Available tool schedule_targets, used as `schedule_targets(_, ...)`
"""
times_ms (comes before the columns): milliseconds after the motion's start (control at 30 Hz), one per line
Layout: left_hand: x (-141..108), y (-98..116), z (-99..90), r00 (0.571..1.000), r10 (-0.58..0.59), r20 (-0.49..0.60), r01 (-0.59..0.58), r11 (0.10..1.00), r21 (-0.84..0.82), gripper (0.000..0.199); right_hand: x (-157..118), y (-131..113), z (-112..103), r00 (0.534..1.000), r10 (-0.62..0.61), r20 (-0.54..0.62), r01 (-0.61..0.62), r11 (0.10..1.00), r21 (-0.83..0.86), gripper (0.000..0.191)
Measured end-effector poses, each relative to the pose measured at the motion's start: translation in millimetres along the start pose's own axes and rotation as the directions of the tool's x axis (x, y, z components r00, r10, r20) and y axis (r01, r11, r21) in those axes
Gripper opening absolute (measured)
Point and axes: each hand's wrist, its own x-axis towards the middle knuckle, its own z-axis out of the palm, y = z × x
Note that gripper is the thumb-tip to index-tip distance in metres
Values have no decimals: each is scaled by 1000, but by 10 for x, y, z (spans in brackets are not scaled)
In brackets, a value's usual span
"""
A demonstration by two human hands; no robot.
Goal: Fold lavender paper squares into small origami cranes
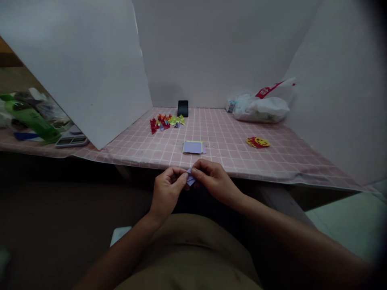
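Note:
A small folded piece of purple paper [190, 180] is held between both hands, just off the table's front edge. My left hand [167, 189] pinches its left side between thumb and fingers. On the other side, my right hand [214, 179] grips the paper's right and upper part, thumb on top. Fingers cover much of the paper. Just beyond the hands lies a stack of square paper sheets [192, 148], purple on top with yellow showing at the edges. Farther back on the left sits a cluster of small folded paper pieces [163, 122] in red, orange, yellow and purple.
A pink checked cloth [217, 135] covers the table. A black object [183, 108] stands near the back panel. To the right are a white plastic bag [261, 108] and red-yellow cutouts [257, 142]. Left, outside the white panel, are a green bottle [32, 121] and a scale [71, 140].

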Motion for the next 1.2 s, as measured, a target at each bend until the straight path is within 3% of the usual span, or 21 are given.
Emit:
schedule_targets(133, 8, -27, -13, 1000, -12, 15, 12, 999, -47, 13, 26, -28, -55, 989, 101, 104, -121, 971, 206, 25)
schedule_targets(267, 14, -51, -11, 1000, -17, 25, 19, 997, -78, 15, 43, -30, -89, 985, 105, 138, -138, 957, 254, 25)
schedule_targets(467, 11, -33, 3, 1000, -8, 29, 10, 996, -86, 16, 45, -44, -91, 992, 51, 118, -66, 990, 126, 22)
schedule_targets(667, 15, -41, -9, 1000, 4, 30, -1, 998, -70, 18, 25, -27, -61, 994, -107, 17, 108, 986, -128, 20)
schedule_targets(900, 22, -44, -15, 999, 19, 27, -18, 1000, -25, 18, 48, -2, -74, 997, -48, 54, 52, 995, -80, 20)
schedule_targets(1200, 24, -69, -17, 1000, 16, 18, -15, 999, -51, 18, -10, -51, -30, 966, -257, -21, 233, 904, -358, 21)
